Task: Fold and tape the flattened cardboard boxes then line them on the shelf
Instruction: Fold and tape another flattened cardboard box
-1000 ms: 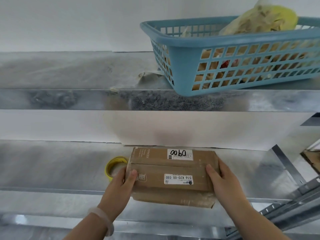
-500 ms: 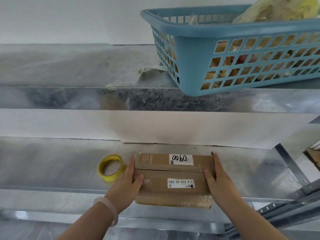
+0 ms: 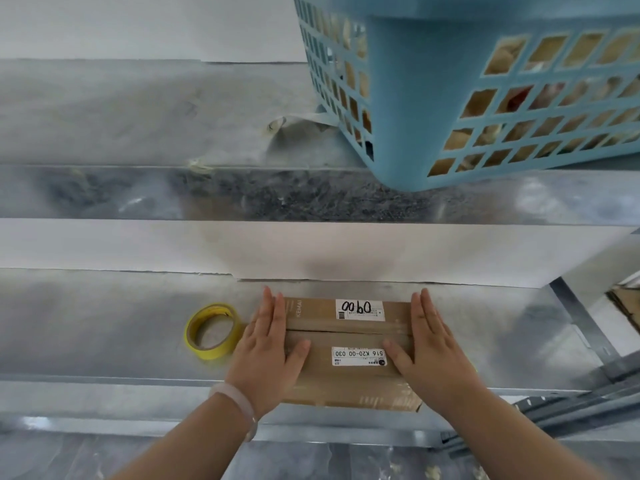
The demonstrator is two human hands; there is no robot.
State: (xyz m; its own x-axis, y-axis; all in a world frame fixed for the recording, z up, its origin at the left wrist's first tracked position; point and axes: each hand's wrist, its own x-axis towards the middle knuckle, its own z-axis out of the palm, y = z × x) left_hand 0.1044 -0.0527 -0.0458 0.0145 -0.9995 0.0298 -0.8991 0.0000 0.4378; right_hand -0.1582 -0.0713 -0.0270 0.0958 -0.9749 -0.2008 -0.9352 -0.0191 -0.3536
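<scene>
A taped brown cardboard box (image 3: 349, 336) with two white labels rests on the lower metal shelf (image 3: 104, 327), its front edge slightly over the shelf's lip. My left hand (image 3: 268, 348) lies flat against the box's left side, thumb on the top. Against the right side presses my right hand (image 3: 433, 348), thumb also on top. Both hands clasp the box between them. A roll of yellow tape (image 3: 212, 331) lies on the shelf just left of my left hand.
A blue plastic basket (image 3: 433, 98) with bagged items stands on the upper shelf (image 3: 138, 116) at the right, overhanging its front edge. A white wall panel backs the lower shelf. Metal frame bars (image 3: 581, 327) and some cardboard show at the far right.
The box has slid further back onto the lower shelf. My fingers have stretched out flat along its sides, and my view has moved closer and lower.
</scene>
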